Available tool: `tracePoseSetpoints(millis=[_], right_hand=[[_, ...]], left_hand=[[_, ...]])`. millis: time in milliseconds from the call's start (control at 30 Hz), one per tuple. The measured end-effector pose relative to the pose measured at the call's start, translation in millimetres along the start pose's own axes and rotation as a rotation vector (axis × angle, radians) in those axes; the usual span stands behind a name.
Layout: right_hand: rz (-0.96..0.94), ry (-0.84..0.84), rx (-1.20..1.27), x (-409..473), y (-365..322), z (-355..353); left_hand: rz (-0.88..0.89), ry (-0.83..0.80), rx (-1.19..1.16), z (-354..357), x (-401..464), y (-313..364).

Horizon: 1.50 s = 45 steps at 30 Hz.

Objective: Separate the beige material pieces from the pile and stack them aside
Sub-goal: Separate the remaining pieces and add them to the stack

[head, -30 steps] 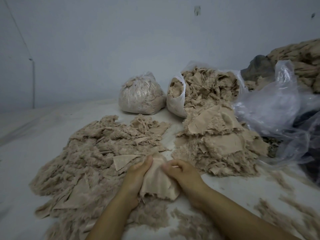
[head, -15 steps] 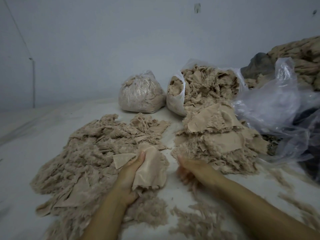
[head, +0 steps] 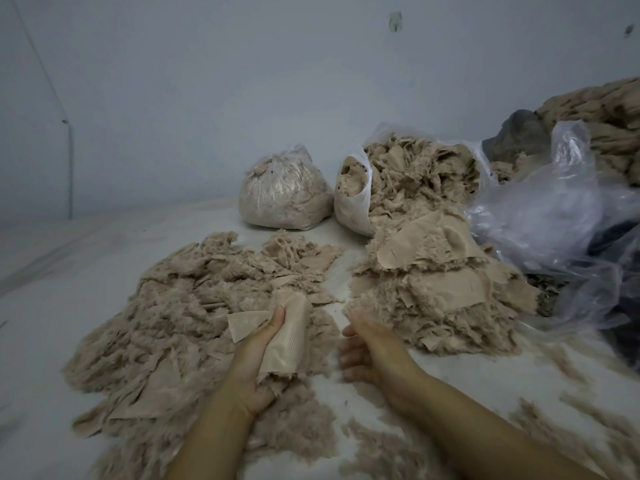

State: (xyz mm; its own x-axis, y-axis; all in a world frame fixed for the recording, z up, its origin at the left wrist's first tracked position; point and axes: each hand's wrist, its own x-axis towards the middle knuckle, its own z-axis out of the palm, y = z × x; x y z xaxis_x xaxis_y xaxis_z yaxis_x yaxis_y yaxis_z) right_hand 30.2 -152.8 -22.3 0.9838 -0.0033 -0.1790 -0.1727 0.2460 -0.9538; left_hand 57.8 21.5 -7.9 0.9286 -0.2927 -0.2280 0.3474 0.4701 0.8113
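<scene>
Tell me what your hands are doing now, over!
Left hand grips beige piece. Right hand open, holding nothing. Left pile under the held piece. Nothing in the way.

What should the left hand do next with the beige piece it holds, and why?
Probably carry it over and lay it on the left pile. The left hand grips a folded beige piece just above that pile's near edge, while the right hand is open and holds nothing, beside the right pile.
</scene>
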Motion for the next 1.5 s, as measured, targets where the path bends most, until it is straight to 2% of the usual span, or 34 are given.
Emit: tracePoseSetpoints(millis=[100, 233, 333, 400, 500, 600, 700, 767, 900, 967, 1033, 1133, 1267, 1333, 1367, 1433, 1500], right_hand=[[0.084, -0.154, -0.119, -4.4, 6.7, 16.3], [-0.088, -0.061, -0.108, -2.3, 9.8, 16.2], [-0.162, -0.094, -0.169, -1.4, 0.8, 11.2], [-0.204, -0.09, -0.302, -1.4, -3.8, 14.0], [-0.357, 0.008, -0.45, 4.8, -2.7, 18.6], [-0.396, 0.165, -0.368, 6.5, -3.6, 9.5], [-0.374, 0.227, -0.246, 6.7, -7.1, 0.9], [-0.37, 0.234, -0.216, 7.1, -6.7, 2.6], [-0.461, 0.301, -0.254, 8.8, -4.9, 17.3], [-0.507, 0.367, -0.311, 9.2, -1.0, 22.3], [-0.537, 0.392, -0.368, 8.7, 5.9, 26.4], [-0.545, 0.416, -0.371, 10.3, 12.3, 29.7], [-0.498, 0.473, -0.31, 18.3, 3.5, 18.5], [-0.501, 0.488, -0.327, 21.3, -1.1, 10.4], [-0.518, 0.481, -0.331, 21.5, -2.9, 8.8], [-0.547, 0.461, -0.343, 19.4, -4.8, 11.2], [-0.57, 0.436, -0.351, 18.1, -3.7, 15.2]], left_hand=[[-0.026, -0.074, 0.049, 2.0, -0.2, -3.8], [0.043, -0.061, 0.071, 1.1, -0.8, -3.4], [0.112, -0.048, 0.26, 0.9, 0.7, -8.8], [0.099, -0.078, 0.384, 5.6, -1.3, -15.3], [0.141, -0.005, 0.476, 13.9, -5.3, -19.2], [0.229, 0.164, 0.435, 10.8, -3.1, -12.6], [0.242, 0.217, 0.323, 1.4, 1.3, -7.2], [0.198, 0.143, 0.35, 1.5, 3.5, -9.9], [-0.039, -0.139, 0.29, 13.2, -1.0, -22.3], [-0.03, -0.184, 0.184, 18.4, -2.9, -25.9], [0.092, -0.11, 0.065, 21.3, -1.9, -27.1], [0.296, 0.131, 0.031, 17.4, 5.7, -25.6], [0.378, 0.26, -0.095, -0.7, 10.2, -8.2], [0.335, 0.263, -0.056, -7.4, 10.5, -3.8], [0.253, 0.224, 0.032, -5.4, 8.8, -5.5], [0.043, 0.056, 0.243, 5.8, 5.4, -17.9], [-0.046, -0.08, 0.334, 16.7, 0.4, -30.3]])
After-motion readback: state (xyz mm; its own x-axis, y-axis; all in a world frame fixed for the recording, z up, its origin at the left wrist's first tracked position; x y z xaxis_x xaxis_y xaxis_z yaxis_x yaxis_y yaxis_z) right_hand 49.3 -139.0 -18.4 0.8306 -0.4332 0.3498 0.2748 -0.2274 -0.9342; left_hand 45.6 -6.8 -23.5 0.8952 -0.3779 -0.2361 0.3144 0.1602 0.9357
